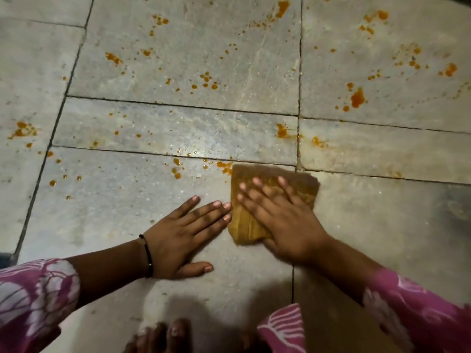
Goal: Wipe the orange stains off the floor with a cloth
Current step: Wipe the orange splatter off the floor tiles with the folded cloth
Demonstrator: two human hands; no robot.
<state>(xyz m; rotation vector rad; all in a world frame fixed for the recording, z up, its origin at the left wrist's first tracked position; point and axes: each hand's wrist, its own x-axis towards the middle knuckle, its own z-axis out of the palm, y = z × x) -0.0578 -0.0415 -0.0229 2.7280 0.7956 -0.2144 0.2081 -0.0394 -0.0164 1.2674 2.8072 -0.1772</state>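
A folded brown-orange cloth (300,183) lies flat on the grey stone floor (114,212). My right hand (283,220) presses down on it, fingers spread, slightly blurred. My left hand (178,238) rests flat on the bare floor just left of the cloth, fingertips almost touching its edge. Orange stains dot the tiles: a cluster (177,169) just beyond the cloth's far left corner, a splat (281,130) further out, a large blot (356,98) at the far right, and many drops (206,80) across the far tiles.
Dark grout lines (178,106) cross the floor between the slabs. My bare toes (175,329) and pink patterned clothing (283,329) show at the bottom edge. More stains (24,129) sit on the left tile.
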